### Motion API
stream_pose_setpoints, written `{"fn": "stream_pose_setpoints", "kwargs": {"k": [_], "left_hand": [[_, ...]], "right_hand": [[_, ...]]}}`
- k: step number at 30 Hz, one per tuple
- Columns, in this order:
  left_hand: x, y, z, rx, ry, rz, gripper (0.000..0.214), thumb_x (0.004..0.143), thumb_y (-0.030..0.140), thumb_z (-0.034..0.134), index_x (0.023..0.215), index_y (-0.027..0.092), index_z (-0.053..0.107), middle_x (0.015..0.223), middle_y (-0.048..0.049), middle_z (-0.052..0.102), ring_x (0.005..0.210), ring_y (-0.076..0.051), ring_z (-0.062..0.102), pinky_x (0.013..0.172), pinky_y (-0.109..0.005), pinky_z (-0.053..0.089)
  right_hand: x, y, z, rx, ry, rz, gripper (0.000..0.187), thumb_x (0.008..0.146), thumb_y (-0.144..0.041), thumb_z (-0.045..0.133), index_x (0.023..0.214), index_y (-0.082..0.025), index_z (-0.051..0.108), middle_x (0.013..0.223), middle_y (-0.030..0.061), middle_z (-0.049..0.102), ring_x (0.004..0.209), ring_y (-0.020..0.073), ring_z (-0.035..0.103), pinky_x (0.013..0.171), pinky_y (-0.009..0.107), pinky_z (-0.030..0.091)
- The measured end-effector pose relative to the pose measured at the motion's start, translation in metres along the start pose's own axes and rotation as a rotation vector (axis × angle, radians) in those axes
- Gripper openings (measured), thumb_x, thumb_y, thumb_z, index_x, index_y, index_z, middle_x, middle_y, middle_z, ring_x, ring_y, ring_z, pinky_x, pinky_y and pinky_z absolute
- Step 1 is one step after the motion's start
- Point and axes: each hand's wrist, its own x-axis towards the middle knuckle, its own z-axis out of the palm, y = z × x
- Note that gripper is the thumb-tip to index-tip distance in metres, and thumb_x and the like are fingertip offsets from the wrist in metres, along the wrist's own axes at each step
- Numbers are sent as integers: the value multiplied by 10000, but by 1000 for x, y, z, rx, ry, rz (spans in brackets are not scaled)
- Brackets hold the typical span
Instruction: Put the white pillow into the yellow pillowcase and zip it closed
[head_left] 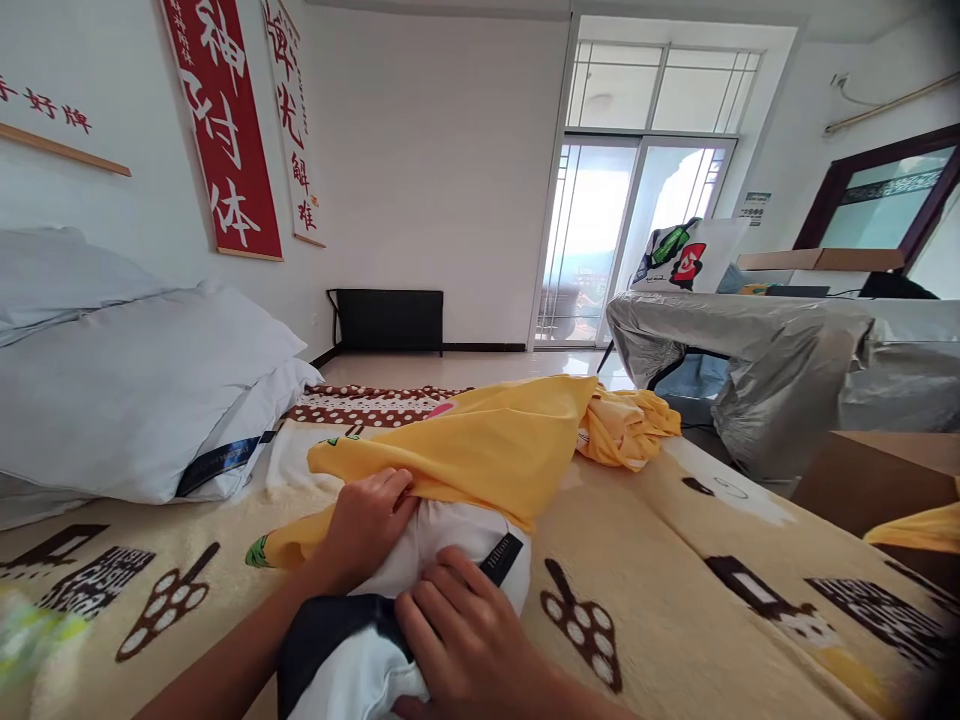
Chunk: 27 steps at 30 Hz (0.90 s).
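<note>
pillow lies, far end under yellow cover, gripped by right hand (seemingly for steadiness), left hand gripping cover's edge.

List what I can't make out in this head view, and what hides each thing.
All in the head view:
Far end of the white pillow: covered by the yellow cover.
What lies under the palm of the right hand: hidden by the hand itself.
Lettering on the black tag: too small.
Rest of the cardboard box: cut off by the right edge.
Yellow-green thing at left: blurred.
</note>
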Motion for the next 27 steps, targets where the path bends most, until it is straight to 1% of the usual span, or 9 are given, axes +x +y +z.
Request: {"fn": "stream_pose_setpoints", "kwargs": {"k": [4, 7, 10, 13, 17, 20, 23, 25, 27], "left_hand": [[-2, -12, -2, -462, -111, -197, 203, 763, 312, 543, 625, 168, 501, 555, 30, 493, 542, -117, 448, 532, -234, 327], [-3, -16, -7, -733, -150, -323, 218, 703, 336, 567, 602, 164, 480, 550, 40, 438, 535, -99, 398, 498, -217, 304], [-2, -14, -14, -766, -80, -384, 208, 686, 333, 579, 607, 157, 500, 562, 39, 450, 543, -93, 397, 499, -208, 307], [-4, -9, -22, -710, 31, -398, 234, 706, 360, 591, 614, 158, 518, 569, 38, 468, 550, -92, 413, 506, -201, 321], [-15, -6, -25, -606, 121, -390, 243, 743, 382, 577, 639, 166, 540, 594, 24, 521, 569, -108, 460, 515, -204, 354], [-28, -11, -18, -437, 132, -302, 219, 796, 359, 531, 672, 179, 533, 596, 23, 538, 559, -120, 490, 537, -221, 381], [-39, -23, 0, -262, 226, -192, 155, 850, 302, 468, 770, 191, 539, 668, 4, 591, 594, -145, 550, 569, -246, 416], [-42, -32, 13, -152, 353, -142, 135, 878, 261, 423, 834, 193, 531, 736, -27, 614, 662, -171, 586, 600, -268, 437], [-43, -39, 24, -46, 456, -100, 142, 895, 224, 383, 861, 190, 517, 758, -51, 610, 715, -194, 595, 627, -288, 445]], "right_hand": [[0, 1, 16, -62, -117, 160, 341, 893, -308, 421, 592, -176, 515, 525, 30, 542, 506, 160, 499, 571, 316, 339], [4, 7, 20, -112, -346, 345, 277, 858, -233, 475, 611, -169, 582, 514, 49, 589, 464, 165, 532, 519, 301, 319], [19, 14, 23, -91, -675, 450, 207, 799, -167, 505, 651, -150, 648, 556, 92, 635, 500, 185, 592, 499, 285, 348], [42, 23, 30, -55, -814, 489, 213, 793, -129, 488, 748, -134, 695, 703, 130, 688, 664, 217, 655, 585, 299, 441], [64, 35, 52, -82, -657, 606, 317, 850, -141, 457, 1091, -137, 663, 1023, 154, 684, 896, 245, 652, 738, 336, 487], [65, 37, 73, -93, -524, 577, 385, 864, -167, 473, 1231, -160, 588, 1164, 153, 632, 1014, 262, 613, 841, 363, 471], [56, 33, 91, -47, -467, 479, 304, 871, -206, 476, 1123, -185, 645, 1061, 117, 674, 943, 251, 629, 832, 372, 476], [48, 31, 97, -31, -456, 409, 241, 868, -202, 456, 922, -178, 690, 861, 89, 698, 783, 228, 644, 717, 350, 491], [39, 30, 97, -64, -364, 303, 253, 864, -197, 434, 783, -160, 671, 722, 79, 666, 680, 210, 620, 625, 332, 471]]}}
